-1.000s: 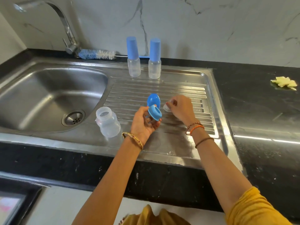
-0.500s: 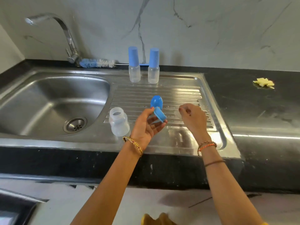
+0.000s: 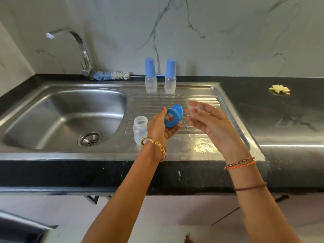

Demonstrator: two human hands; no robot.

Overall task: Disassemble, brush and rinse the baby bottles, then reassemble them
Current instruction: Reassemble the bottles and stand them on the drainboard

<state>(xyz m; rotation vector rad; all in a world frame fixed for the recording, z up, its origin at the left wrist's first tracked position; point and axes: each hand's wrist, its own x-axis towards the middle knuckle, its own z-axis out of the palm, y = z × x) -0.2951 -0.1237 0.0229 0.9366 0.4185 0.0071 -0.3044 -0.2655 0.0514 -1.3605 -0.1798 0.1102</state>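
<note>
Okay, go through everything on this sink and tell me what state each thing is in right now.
Open bottle: upright, uncapped, near the basin.
Two capped bottles: upright at the back.
Blue ring: held in the left hand.
Blue cap: behind the ring; cannot tell if it lies on the drainboard.
Clear teat: pinched in the right hand, blurred.
Brush: lying by the tap.
Tap: no water running.

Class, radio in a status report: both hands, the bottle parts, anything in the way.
Left hand holds blue ring. Right hand pinches clear teat. Open bottle upright beside left wrist; blue cap behind ring. Nothing between the hands.
</note>
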